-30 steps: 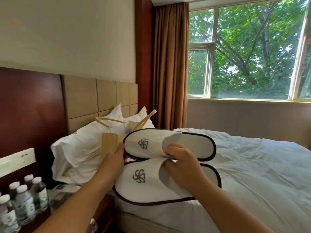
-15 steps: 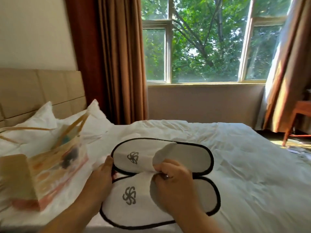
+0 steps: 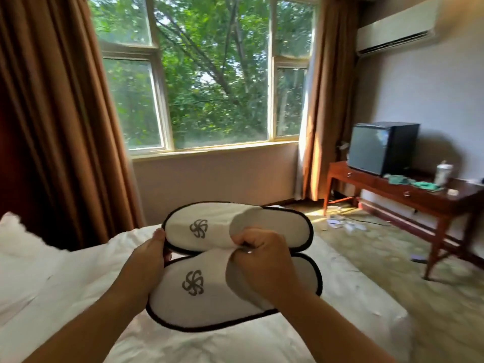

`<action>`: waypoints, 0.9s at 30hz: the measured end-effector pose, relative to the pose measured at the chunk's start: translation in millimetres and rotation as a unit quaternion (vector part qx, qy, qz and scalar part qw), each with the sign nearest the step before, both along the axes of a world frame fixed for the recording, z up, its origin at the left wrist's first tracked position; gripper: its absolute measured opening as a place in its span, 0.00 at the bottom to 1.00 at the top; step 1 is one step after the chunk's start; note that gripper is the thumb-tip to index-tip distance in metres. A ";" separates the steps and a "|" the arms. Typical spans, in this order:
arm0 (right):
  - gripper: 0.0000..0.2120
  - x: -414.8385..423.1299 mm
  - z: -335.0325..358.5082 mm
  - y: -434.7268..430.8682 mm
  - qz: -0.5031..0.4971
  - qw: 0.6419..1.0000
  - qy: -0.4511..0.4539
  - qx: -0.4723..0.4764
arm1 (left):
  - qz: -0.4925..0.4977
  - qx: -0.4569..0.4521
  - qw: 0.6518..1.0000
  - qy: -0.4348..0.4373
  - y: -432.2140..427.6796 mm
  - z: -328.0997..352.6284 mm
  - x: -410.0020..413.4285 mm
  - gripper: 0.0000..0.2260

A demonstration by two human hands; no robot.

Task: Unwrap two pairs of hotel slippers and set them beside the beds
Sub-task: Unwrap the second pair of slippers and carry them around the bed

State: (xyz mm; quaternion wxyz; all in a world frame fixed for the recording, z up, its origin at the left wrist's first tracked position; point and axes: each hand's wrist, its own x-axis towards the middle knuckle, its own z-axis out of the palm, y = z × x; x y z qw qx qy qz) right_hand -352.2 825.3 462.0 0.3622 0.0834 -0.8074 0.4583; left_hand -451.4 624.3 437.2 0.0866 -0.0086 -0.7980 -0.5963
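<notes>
I hold a pair of white hotel slippers with dark trim and grey swirl logos, side by side above the bed (image 3: 78,297). The far slipper (image 3: 209,224) and the near slipper (image 3: 188,305) lie flat, toes to the left. My left hand (image 3: 149,258) grips their toe ends, thumb on the far slipper's edge. My right hand (image 3: 262,258) pinches the strap edges where the two uppers meet. No wrapper is visible on them.
A white pillow (image 3: 15,239) lies at left. Brown curtains (image 3: 52,127) flank the window (image 3: 209,87). At right a wooden desk (image 3: 408,192) carries a small black fridge (image 3: 382,148) and a cup. Carpeted floor (image 3: 392,258) with small scattered items lies beyond the bed.
My view has swung right, from the headboard, paper bag and nightstand bottles to the window, desk and floor. Both hands keep the same hold on the slippers.
</notes>
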 end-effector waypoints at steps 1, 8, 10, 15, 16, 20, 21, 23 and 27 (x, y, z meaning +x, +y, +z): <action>0.09 4.3 17.3 11.9 -0.013 1.000 0.000 0.002 | -0.007 0.007 1.000 0.003 14.4 16.2 -2.3 0.22; 0.07 47.9 100.2 78.9 -0.087 0.996 0.002 -0.010 | -0.145 0.005 0.989 -0.016 105.5 104.0 3.2 0.25; 0.09 62.0 114.4 98.7 -0.093 0.995 0.002 -0.019 | -0.174 -0.005 0.985 -0.017 131.7 120.2 7.4 0.25; 0.11 90.4 134.7 162.6 -0.080 0.995 -0.002 -0.060 | -0.239 0.010 0.971 -0.027 205.0 144.7 22.7 0.26; 0.10 94.7 137.3 176.4 -0.072 0.995 -0.009 -0.071 | -0.245 0.014 0.969 -0.029 219.5 147.1 26.0 0.25; 0.09 108.8 147.4 232.0 -0.096 0.995 -0.017 -0.037 | -0.253 0.036 0.965 -0.058 276.9 150.4 36.9 0.25; 0.09 112.1 150.6 245.7 -0.099 0.994 -0.021 -0.035 | -0.256 0.043 0.963 -0.065 291.0 150.5 38.9 0.25; 0.09 120.4 156.0 270.1 -0.096 0.994 -0.028 -0.048 | -0.259 0.048 0.962 -0.069 318.7 152.5 43.7 0.25; 0.16 141.7 162.8 310.3 -0.140 0.990 -0.013 -0.026 | -0.275 0.052 0.957 -0.071 374.1 156.7 52.0 0.24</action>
